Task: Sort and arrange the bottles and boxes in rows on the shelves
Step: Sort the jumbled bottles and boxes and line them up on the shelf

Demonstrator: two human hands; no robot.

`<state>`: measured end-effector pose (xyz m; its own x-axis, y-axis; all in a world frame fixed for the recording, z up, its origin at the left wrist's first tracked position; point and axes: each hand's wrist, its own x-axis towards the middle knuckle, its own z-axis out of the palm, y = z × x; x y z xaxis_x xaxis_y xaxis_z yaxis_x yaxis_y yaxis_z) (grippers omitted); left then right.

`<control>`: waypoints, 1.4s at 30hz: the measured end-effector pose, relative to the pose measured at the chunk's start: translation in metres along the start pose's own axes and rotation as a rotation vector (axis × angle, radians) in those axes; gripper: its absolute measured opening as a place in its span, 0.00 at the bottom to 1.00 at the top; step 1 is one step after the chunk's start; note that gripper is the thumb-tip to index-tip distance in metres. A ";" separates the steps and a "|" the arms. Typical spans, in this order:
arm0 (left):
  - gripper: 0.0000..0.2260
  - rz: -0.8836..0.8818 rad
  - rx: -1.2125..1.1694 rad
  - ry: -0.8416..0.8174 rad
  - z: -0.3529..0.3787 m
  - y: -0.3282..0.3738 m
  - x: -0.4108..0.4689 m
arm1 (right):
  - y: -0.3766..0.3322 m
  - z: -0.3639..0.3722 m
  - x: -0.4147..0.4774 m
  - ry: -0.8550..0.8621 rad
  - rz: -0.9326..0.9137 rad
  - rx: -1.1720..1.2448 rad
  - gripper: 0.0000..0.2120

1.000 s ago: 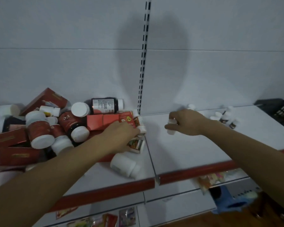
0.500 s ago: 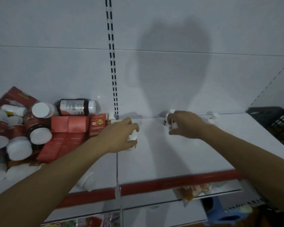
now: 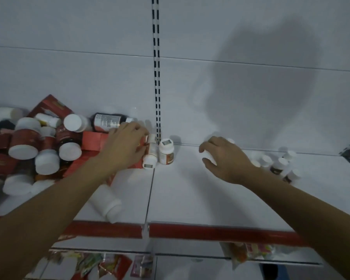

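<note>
Head view: the white shelf (image 3: pixel 190 195) lies bare between the hands, up to its red front edge (image 3: pixel 210 232). At left, a heap of red boxes (image 3: pixel 91 141) and white-capped bottles (image 3: pixel 70 150). The left hand (image 3: pixel 122 147) reaches into the heap beside two small white bottles (image 3: pixel 166 151); its grip cannot be told. The right hand (image 3: pixel 225 158) grasps a small white bottle (image 3: pixel 209 157) near a cluster of small bottles (image 3: pixel 279 165).

I see the left hand (image 3: pixel 125 144) laid on a red box (image 3: pixel 91 139) at nine o'clock, fingertips touching a small white bottle (image 3: pixel 151 156). A second small bottle (image 3: pixel 166 151) stands just beside it. The right hand (image 3: pixel 224 158) — at three o'clock — is closed around a white bottle (image 3: pixel 209 157) on the shelf (image 3: pixel 190 195).
</note>
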<state>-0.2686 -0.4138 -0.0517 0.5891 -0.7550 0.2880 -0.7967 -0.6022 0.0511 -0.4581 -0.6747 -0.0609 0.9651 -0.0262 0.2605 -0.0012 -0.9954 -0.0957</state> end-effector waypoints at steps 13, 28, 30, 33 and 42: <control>0.18 -0.316 0.083 0.067 -0.052 -0.095 -0.080 | -0.134 0.026 0.152 0.001 -0.219 0.138 0.27; 0.23 -0.385 -0.103 -0.028 -0.053 -0.133 -0.032 | -0.139 0.056 0.195 0.052 -0.091 0.139 0.30; 0.22 -0.384 -0.094 -0.049 -0.063 -0.142 -0.028 | -0.139 0.047 0.195 0.103 -0.128 0.154 0.28; 0.22 -0.392 -0.143 -0.007 -0.076 -0.157 -0.026 | -0.143 0.027 0.198 0.173 -0.189 0.196 0.25; 0.22 -0.377 -0.278 0.083 -0.116 -0.214 -0.032 | -0.181 -0.013 0.242 0.261 -0.141 0.239 0.26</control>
<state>-0.1322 -0.2304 0.0393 0.8405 -0.4671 0.2747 -0.5418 -0.7293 0.4178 -0.2281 -0.5022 0.0314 0.8520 0.0563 0.5206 0.2182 -0.9420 -0.2551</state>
